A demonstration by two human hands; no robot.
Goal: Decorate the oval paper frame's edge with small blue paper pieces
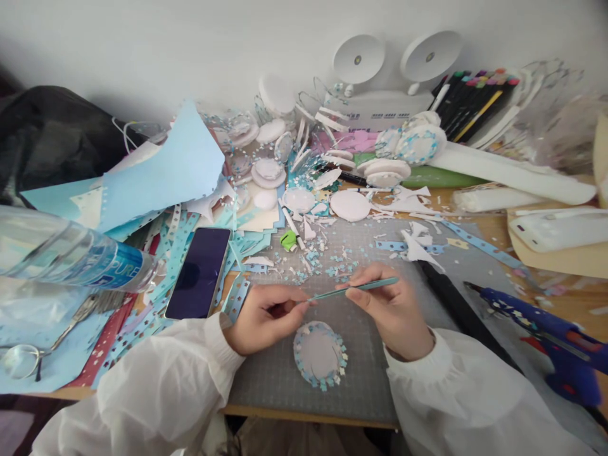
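My right hand (392, 310) is closed around a pair of slim teal tweezers (375, 285), held nearly level and pointing left. At their tip, my left hand (270, 316) pinches thumb and forefinger together; whatever lies between them is too small to make out. Just below both hands, a round white disc (319, 356) rests on the grey cutting mat (270, 392), its rim ringed with small blue and pale cut-out shapes. Loose little blue and white cut-outs (311, 259) lie scattered on the mat beyond my fingers.
A phone (198, 272) and a water bottle (80, 250) lie at left, beside blue paper (166, 164). A blue glue gun (546, 329) lies at right. White discs (350, 206), a green clip (287, 240), markers (475, 101) and a two-headed lamp (358, 58) crowd the back.
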